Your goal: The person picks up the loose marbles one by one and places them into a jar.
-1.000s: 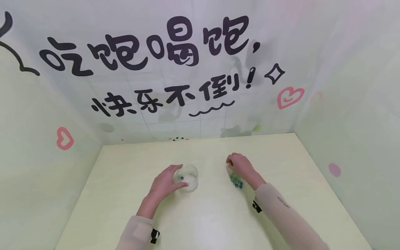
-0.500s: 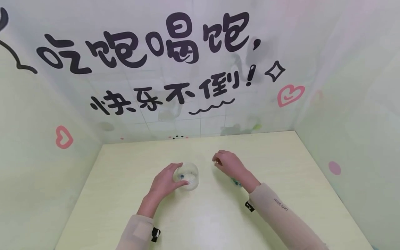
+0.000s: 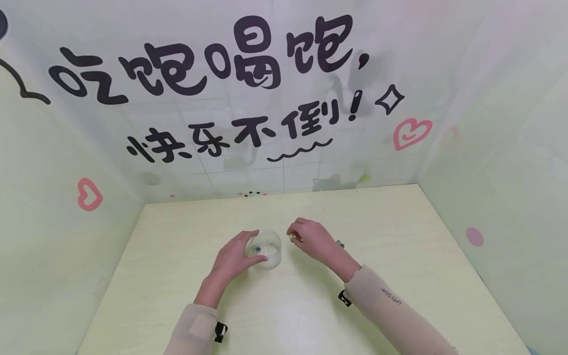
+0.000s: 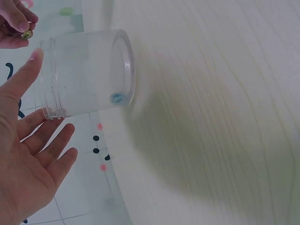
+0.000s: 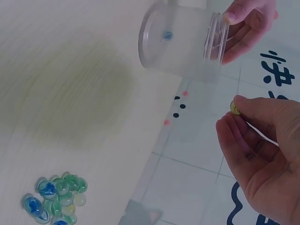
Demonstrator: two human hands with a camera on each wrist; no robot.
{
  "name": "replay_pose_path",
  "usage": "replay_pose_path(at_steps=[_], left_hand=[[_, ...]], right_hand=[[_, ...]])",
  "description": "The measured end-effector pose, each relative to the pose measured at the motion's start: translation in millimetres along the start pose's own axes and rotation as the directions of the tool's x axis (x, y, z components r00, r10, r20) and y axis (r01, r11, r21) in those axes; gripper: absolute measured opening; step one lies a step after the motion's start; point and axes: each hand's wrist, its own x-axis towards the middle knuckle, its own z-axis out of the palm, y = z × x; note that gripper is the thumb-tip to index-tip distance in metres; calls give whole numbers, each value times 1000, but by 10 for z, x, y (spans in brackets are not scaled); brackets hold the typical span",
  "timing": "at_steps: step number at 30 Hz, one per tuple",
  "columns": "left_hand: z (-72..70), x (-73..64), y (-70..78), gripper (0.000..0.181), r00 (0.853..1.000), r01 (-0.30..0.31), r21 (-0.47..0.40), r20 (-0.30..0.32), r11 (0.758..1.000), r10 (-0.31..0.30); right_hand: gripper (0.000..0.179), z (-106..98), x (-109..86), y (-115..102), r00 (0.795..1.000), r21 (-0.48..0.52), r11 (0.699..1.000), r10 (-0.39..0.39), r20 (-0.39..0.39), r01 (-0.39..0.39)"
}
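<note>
Jar (image 4: 82, 70) needs steadying by left fingers (image 4: 33, 122) gripping its rim; right fingers (image 5: 232, 145) beside it pinch a yellow marble (image 5: 234, 108).

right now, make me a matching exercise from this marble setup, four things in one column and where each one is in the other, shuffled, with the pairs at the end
1. clear jar
2. single yellow marble
3. lone blue marble
4. marble cluster

a. pinched by the right hand
b. loose on the table
c. held near its rim by the left hand
d. inside, near the base

Pairs: 1-c, 2-a, 3-d, 4-b
</note>
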Motion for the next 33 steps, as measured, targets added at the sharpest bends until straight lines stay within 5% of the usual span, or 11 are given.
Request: replay_pose_path(at_steps=[33], left_hand=[[1, -11, 4, 77, 1000, 5, -6, 0, 1000, -5]], right_hand=[[14, 172, 122, -302, 998, -24, 998, -61, 28, 61]])
